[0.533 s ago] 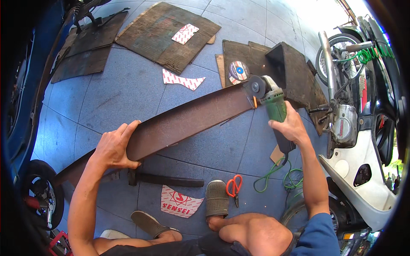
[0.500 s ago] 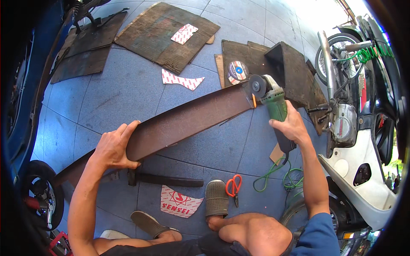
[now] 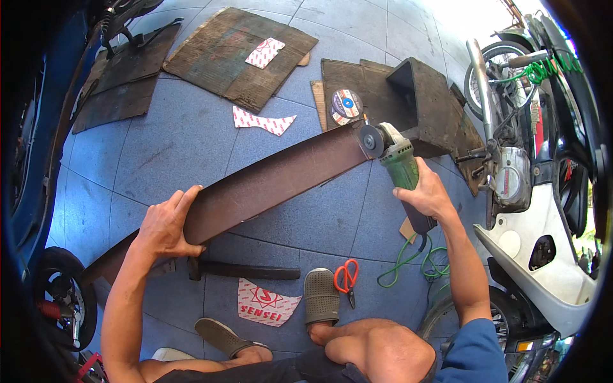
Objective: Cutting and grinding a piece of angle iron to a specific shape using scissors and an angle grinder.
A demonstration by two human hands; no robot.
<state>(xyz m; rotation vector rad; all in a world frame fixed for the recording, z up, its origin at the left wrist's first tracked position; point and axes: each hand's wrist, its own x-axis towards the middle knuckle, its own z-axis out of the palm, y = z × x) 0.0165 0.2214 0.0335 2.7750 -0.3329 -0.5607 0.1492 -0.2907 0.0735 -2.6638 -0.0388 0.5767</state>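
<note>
My left hand [image 3: 167, 226] is closed round the near part of a long, rust-brown bent steel sheet [image 3: 278, 179], which slants from lower left to upper right. My right hand [image 3: 423, 191] is closed round a green angle grinder [image 3: 400, 166]; its cutting disc [image 3: 371, 141] is at the sheet's far right end, though I cannot tell whether it touches. Just beyond lies a stack of spare discs [image 3: 346, 107] on dark board. Beneath the sheet near my left hand is a dark bar [image 3: 252, 270].
Wooden boards [image 3: 239, 57], a dark open box [image 3: 428, 102] and paper scraps [image 3: 263, 120] lie on the tiled floor. A motorcycle [image 3: 511, 172] stands at the right, a blue body with a wheel [image 3: 64, 297] at the left. Orange scissors [image 3: 347, 274] and green cord [image 3: 402, 262] lie near my foot.
My right hand and the grinder have moved slightly left, the disc now lower and closer in at the sheet's end. My left hand has stayed gripping the sheet.
</note>
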